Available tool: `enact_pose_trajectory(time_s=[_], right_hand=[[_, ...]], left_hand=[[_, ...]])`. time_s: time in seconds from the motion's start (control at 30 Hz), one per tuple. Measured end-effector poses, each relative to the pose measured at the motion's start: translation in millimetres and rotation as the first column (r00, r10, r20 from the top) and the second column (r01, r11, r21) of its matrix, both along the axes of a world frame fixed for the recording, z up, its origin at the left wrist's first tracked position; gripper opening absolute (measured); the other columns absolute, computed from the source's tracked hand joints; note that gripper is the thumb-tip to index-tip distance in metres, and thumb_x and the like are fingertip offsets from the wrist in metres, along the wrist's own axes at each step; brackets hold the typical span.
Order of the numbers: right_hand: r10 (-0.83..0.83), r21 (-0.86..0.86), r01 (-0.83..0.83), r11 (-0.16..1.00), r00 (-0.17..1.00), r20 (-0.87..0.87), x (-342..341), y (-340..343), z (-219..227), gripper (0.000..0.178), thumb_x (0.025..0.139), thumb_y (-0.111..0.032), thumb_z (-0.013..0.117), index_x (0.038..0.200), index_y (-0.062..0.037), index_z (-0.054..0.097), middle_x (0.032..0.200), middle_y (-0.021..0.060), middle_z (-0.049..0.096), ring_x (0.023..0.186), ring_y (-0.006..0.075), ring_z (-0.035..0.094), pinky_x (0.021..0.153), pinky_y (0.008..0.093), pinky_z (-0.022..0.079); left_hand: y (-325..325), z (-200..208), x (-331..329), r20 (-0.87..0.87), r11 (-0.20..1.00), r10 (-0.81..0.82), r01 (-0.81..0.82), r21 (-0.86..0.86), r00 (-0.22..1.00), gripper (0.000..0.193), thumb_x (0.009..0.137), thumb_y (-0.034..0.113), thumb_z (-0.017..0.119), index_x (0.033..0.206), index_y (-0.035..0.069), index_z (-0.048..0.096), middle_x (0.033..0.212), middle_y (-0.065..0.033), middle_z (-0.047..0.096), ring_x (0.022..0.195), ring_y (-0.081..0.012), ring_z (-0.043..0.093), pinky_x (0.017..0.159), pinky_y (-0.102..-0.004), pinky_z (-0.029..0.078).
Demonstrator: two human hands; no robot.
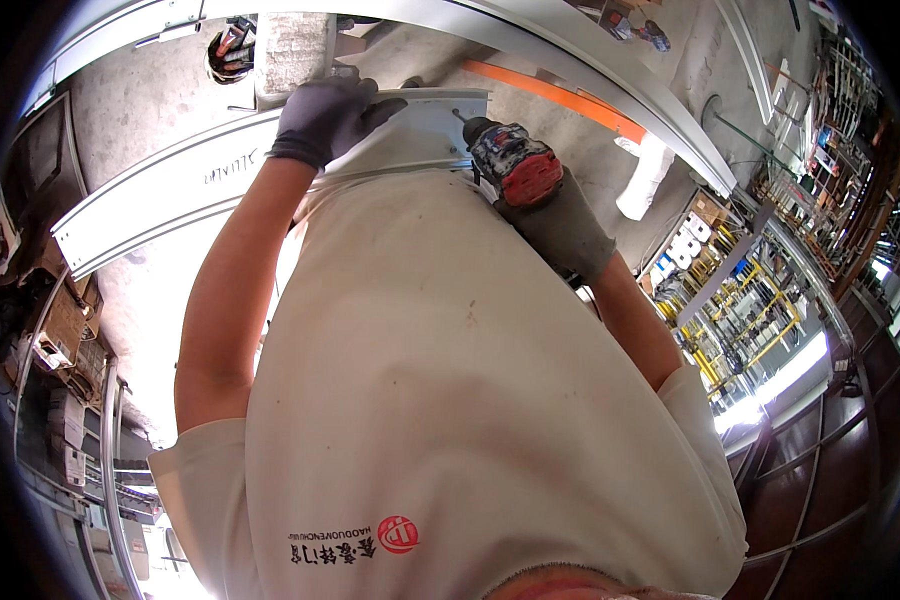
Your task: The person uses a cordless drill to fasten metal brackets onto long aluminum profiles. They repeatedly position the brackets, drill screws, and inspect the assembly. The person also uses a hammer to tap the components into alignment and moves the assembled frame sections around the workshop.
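Observation:
A long white metal profile (210, 172) lies across in front of my body, with dark handwriting on its face. My left hand (328, 122), in a dark grey glove, grips its far edge, the thumb lying along the face toward the right. Some of those fingertips are hidden behind the edge. In my gloved right hand (568, 225) is a red and black cordless drill (520, 165). Its bit points at the right end of the profile, close to small holes there; whether the tip touches the metal I cannot tell.
Beyond the profile stands a wrapped, light-coloured support (292, 55), with a round tool holder (232, 52) to its left. A long white beam (570, 60) arcs across the far side, above an orange bar (560, 97). Yellow-framed racks (755, 310) stand right, cardboard boxes (60, 330) left.

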State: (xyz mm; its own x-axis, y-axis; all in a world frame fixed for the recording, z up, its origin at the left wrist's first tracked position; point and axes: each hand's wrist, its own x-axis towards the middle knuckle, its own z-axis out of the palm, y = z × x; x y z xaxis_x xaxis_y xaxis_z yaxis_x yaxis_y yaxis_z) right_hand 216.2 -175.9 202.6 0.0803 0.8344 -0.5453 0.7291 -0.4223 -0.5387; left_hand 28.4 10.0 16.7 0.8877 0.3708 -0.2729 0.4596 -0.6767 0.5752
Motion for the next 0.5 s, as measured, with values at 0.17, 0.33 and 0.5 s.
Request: enact_pose_trajectory(time_s=[0.17,0.33,0.5], right_hand=[[0.001,0.082,0.000,0.997,1.000,-0.017,1.6,-4.8,-4.9,0.020,0.098,-0.022,0.062,0.108,-0.0054,0.067,0.099,0.0162,0.070,0.094,0.0351,0.068,0.085,0.0435,0.056],[-0.252,-0.105,0.240,0.965,0.961,-0.115,0.8,1.1,0.3,0.022,0.093,-0.021,0.069,0.104,-0.0022,0.066,0.093,0.0169,0.071,0.087,0.0338,0.069,0.082,0.0411,0.056],[-0.380,-0.149,0.358,0.922,0.912,-0.158,-0.5,3.8,3.7,0.023,0.087,-0.018,0.073,0.098,0.0001,0.066,0.088,0.0158,0.071,0.082,0.0312,0.069,0.079,0.0381,0.056]], left_hand=[[-0.4,-3.1,-0.9,0.019,1.000,0.005,-0.005,-0.001,1.000,0.056,0.102,0.059,0.050,0.089,0.008,0.070,0.085,-0.0149,0.072,0.082,-0.0363,0.071,0.070,-0.0490,0.057],[-0.9,-2.7,-1.2,0.026,1.000,0.008,-0.008,0.015,1.000,0.055,0.102,0.059,0.050,0.089,0.009,0.070,0.087,-0.0150,0.072,0.081,-0.0362,0.071,0.070,-0.0488,0.057],[-0.6,-5.3,-1.4,0.031,1.000,0.000,0.000,0.015,1.000,0.055,0.102,0.059,0.050,0.089,0.009,0.070,0.088,-0.0151,0.070,0.080,-0.0364,0.071,0.069,-0.0488,0.057]])
